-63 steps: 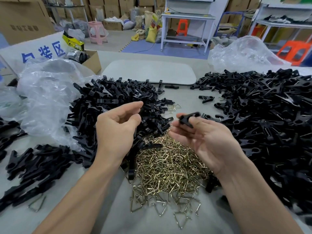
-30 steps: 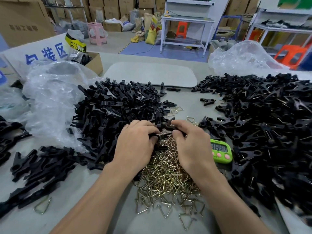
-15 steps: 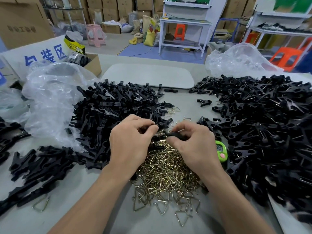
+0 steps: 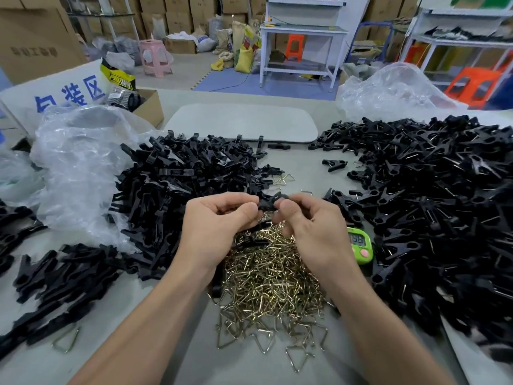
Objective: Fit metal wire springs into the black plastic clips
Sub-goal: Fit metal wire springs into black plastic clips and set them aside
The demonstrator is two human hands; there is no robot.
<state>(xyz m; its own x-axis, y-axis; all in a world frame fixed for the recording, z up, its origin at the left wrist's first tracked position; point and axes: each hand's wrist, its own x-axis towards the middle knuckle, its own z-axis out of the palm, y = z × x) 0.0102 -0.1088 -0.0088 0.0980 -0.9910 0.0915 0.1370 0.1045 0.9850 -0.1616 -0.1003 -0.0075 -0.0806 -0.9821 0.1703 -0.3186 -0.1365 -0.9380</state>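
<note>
Both hands, left hand and right hand, are pinching one black clip between fingertips directly above the spring pile, probably keeping springs within reach.

Left hand and right hand, fingers curled, pinch 1 black clip between them.

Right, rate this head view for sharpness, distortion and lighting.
Head view: wide-angle bending tilts the far shelving; light is soft and even, shadows faint; the clear plastic bag and wire springs glint; the black clip between left hand and right hand looks soft.
</note>
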